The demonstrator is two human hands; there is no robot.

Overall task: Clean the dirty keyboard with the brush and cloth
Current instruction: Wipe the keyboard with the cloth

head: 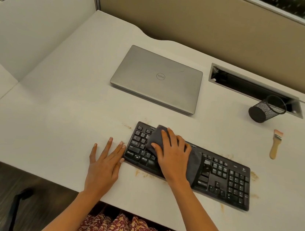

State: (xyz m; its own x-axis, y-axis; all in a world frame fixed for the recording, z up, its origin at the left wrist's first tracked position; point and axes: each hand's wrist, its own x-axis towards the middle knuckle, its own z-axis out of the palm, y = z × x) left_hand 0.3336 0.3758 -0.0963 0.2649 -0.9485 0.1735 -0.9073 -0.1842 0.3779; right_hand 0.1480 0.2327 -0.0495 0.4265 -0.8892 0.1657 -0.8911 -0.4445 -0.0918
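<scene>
A black keyboard (232, 180) lies on the white desk (60, 123), angled down to the right. A dark grey cloth (195, 164) is spread over its left half. My right hand (172, 154) presses flat on the cloth with straight fingers. My left hand (104, 164) rests flat on the desk, its fingertips touching the keyboard's left edge. A wooden-handled brush (275, 144) lies on the desk to the far right, apart from both hands. Brown crumbs (253, 175) are scattered around the keyboard's edges.
A shut silver laptop (158, 77) sits behind the keyboard. A black mesh pen cup (265, 110) stands at the back right beside an open cable tray (255, 87). Partition walls (39, 30) close off the left and the back. The desk's front edge runs just below the keyboard.
</scene>
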